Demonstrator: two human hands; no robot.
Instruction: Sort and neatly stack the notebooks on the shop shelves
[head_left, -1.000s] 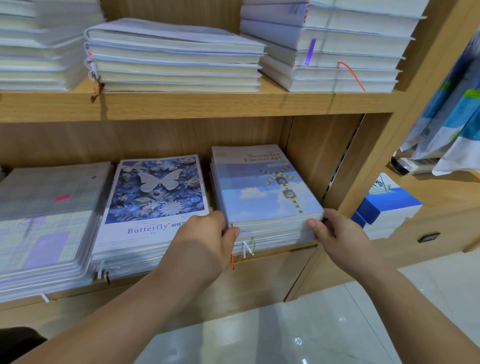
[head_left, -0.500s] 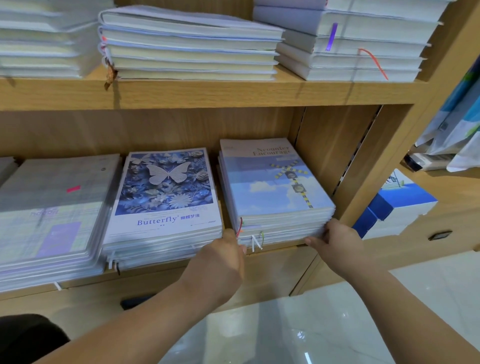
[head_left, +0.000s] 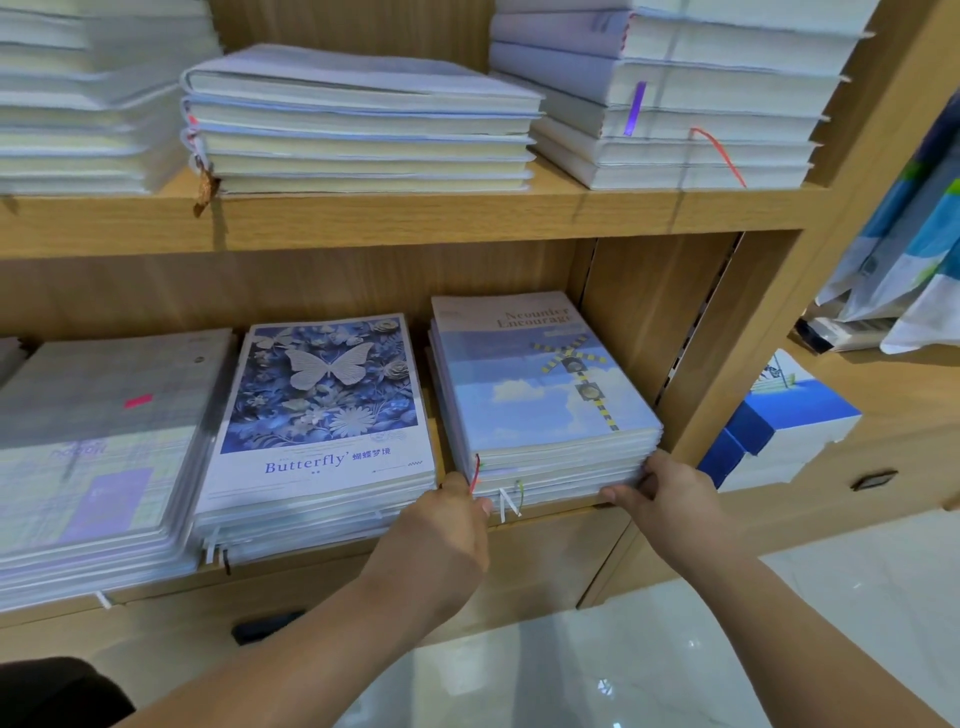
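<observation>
A stack of sky-cover notebooks (head_left: 535, 395) lies at the right end of the lower shelf (head_left: 550, 512), its top cover showing clouds and a striped signal. My left hand (head_left: 447, 525) grips the stack's front left corner, beside a red ribbon. My right hand (head_left: 670, 499) grips its front right corner, fingers curled under the lower notebooks. To the left lie a stack of Butterfly notebooks (head_left: 322, 415) and a stack of plaid notebooks (head_left: 98, 441).
The upper shelf (head_left: 395, 218) holds thick white notebook stacks (head_left: 358, 119) with ribbons hanging over its edge. A wooden side panel (head_left: 701, 332) stands right of the sky stack. Blue-and-white boxes (head_left: 779, 431) sit on a lower ledge at right. Glossy floor lies below.
Both hands dropped from the top of the sky-cover stack to its lower front corners. The stack's front edges look more even now.
</observation>
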